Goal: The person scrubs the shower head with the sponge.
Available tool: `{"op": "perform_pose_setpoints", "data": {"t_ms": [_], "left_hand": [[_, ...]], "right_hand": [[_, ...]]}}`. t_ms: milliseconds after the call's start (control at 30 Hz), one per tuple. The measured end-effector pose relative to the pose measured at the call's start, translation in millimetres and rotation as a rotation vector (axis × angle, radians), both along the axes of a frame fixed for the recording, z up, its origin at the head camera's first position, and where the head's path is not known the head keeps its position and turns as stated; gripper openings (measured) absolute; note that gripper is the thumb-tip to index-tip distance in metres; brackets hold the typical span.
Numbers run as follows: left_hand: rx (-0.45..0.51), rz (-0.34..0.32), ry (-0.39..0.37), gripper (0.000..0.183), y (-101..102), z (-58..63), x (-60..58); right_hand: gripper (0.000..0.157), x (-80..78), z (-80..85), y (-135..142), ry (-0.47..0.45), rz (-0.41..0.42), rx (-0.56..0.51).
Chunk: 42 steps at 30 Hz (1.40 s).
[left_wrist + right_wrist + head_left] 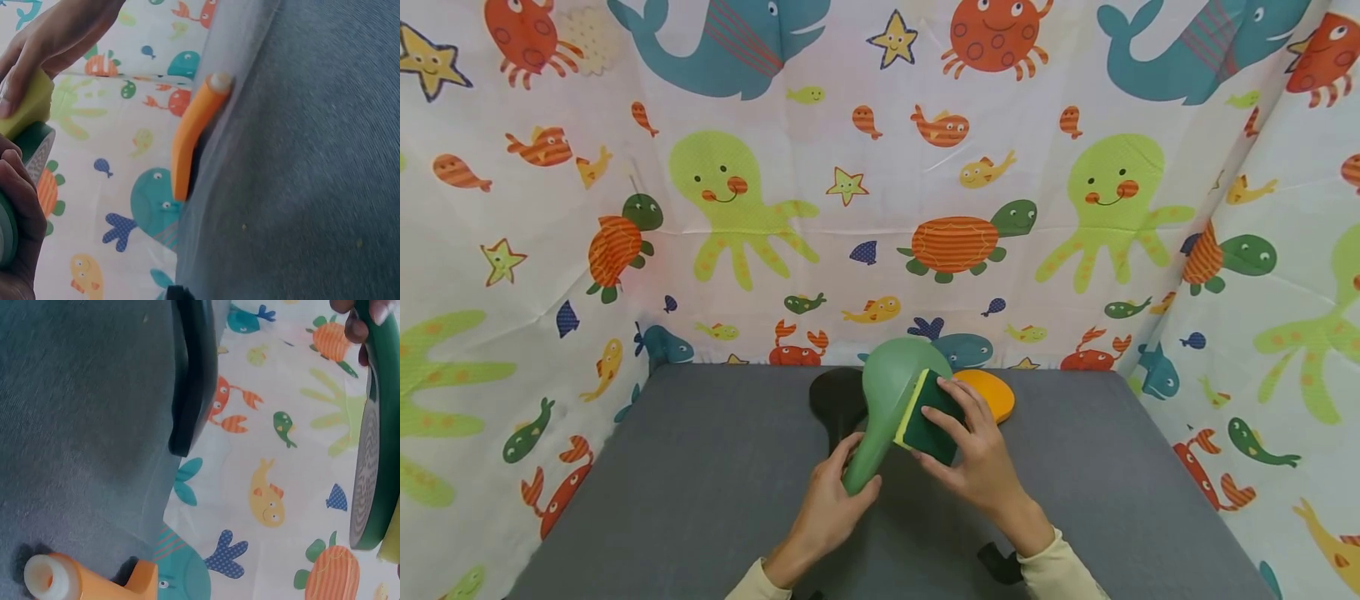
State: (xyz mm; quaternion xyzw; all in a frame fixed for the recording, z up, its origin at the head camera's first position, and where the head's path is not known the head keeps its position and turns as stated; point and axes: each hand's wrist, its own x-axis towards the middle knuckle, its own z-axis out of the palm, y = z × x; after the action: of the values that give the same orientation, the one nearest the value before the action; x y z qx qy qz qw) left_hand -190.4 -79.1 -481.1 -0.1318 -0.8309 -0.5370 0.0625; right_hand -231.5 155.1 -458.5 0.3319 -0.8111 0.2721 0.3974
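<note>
A green handheld shower head is raised above the table, its rounded back facing up in the head view. My left hand grips it by the lower handle. In my right hand is a sponge with a yellow soft side and a dark green scouring side. The sponge's yellow side lies against the back of the shower head. Ringed grey nozzles show on the underside of the shower head in the right wrist view.
On the grey table behind the hands lie a black shower head, to the left, and an orange shower head, to the right. The orange one has a whitish connector end. A curtain printed with sea animals surrounds the table's back and sides.
</note>
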Motion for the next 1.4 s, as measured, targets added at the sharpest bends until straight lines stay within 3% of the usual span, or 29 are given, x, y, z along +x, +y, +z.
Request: {"op": "perform_pose_setpoints", "data": {"t_ms": [200,600,833,1133,1400], "left_hand": [[-0.023,-0.01,-0.01,0.058,-9,-3.2,1.3],[-0.064,-0.024,0.064,0.057,-23,-8.1,6.5],[-0.06,-0.022,0.061,0.057,-23,-9.1,6.2],[-0.038,0.001,0.058,0.057,-17,-6.7,5.0],[-0.026,0.022,0.056,0.058,-13,-5.4,0.8]], "right_hand": [[0.052,-4.4,-2.0,7,-0.012,-0.006,-0.033],[0.054,-10.8,0.8,15,-0.045,-0.016,-0.116],[0.053,-7.9,2.4,11,-0.065,-0.034,-0.1],[0.053,-1.4,1.8,0,0.012,-0.038,-0.033],[0.051,6.4,2.4,-15,0.077,0.035,0.045]]}}
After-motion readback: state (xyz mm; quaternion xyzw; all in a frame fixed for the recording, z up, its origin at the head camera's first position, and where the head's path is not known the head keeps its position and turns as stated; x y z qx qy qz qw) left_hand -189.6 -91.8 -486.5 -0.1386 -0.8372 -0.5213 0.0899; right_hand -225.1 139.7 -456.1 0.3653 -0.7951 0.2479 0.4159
